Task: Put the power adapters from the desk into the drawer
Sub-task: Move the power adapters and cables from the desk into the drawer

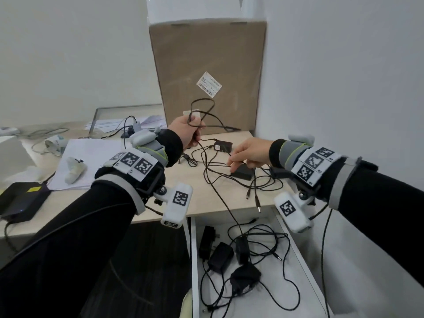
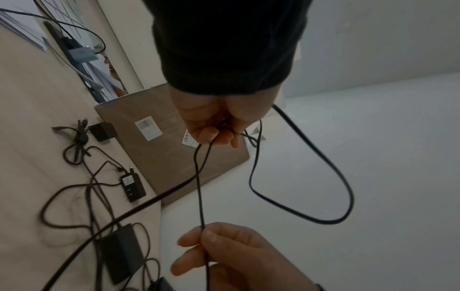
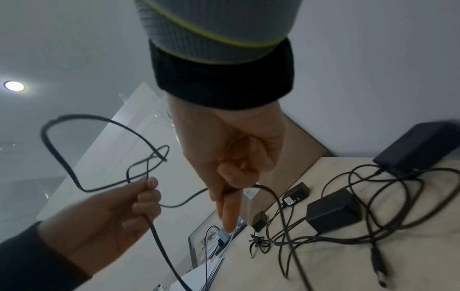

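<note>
Black power adapters lie among tangled cords on the beige desk, at its right end. My left hand is raised above them and grips loops of a black cord. That cord runs down over the desk edge to an adapter in the open white drawer, where several adapters lie. My right hand pinches the same cord between thumb and forefinger, just above the near desk adapter. In the left wrist view the left hand and right hand hold it taut.
A tall cardboard box leans against the wall behind the adapters. Papers, a white controller and a black device cover the desk's left part. A white wall closes the right side.
</note>
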`<state>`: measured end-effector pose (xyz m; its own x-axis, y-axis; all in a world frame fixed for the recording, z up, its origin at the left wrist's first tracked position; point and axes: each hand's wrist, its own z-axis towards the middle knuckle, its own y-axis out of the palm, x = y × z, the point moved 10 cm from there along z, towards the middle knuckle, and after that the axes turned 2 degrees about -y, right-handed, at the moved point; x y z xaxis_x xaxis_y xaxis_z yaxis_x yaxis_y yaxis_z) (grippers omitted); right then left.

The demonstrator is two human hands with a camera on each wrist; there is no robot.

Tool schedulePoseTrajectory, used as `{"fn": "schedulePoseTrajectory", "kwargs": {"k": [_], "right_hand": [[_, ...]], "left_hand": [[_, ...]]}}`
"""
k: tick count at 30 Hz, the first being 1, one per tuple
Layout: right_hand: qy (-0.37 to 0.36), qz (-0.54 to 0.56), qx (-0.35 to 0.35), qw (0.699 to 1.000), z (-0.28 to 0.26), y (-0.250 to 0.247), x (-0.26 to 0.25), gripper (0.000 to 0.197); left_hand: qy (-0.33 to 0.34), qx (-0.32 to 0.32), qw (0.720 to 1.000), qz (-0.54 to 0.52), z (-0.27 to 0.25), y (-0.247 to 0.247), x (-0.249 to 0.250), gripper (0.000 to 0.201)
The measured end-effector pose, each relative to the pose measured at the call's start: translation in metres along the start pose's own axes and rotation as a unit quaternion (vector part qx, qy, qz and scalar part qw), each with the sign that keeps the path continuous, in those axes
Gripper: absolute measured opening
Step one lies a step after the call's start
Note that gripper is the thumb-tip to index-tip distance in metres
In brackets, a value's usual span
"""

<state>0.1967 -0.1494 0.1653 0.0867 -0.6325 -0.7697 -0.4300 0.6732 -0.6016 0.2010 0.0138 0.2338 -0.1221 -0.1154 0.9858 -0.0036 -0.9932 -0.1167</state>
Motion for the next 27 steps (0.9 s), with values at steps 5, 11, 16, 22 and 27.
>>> {"fn": "schedulePoseTrajectory", "kwargs": {"k": [5,11,16,22,27], "right_hand": [[0.058,0.009,0.016,0.998,-0.033,0.004,0.026,0.017],[0.112,-0.003,0.031,0.993,-0.074,0.032,0.06,0.015],[0.147,-0.027,0.017,0.989,-0.091,0.067,0.089,0.014],[0.17,0.008,-0.025,0.985,-0.097,0.102,0.123,0.026],[0.191,-0.063,-0.119,0.972,-0.11,0.11,0.127,0.04]], "left_hand": [[-0.032,-0.012,0.995,0.092,-0.028,0.02,-0.028,0.038],[-0.128,-0.079,0.96,0.236,-0.083,0.048,-0.082,0.037],[-0.232,-0.107,0.931,0.259,-0.119,0.071,-0.142,0.046],[-0.157,-0.205,0.846,0.467,-0.139,0.1,-0.151,0.051],[-0.159,-0.312,0.708,0.613,-0.158,0.108,-0.166,0.062]]}}
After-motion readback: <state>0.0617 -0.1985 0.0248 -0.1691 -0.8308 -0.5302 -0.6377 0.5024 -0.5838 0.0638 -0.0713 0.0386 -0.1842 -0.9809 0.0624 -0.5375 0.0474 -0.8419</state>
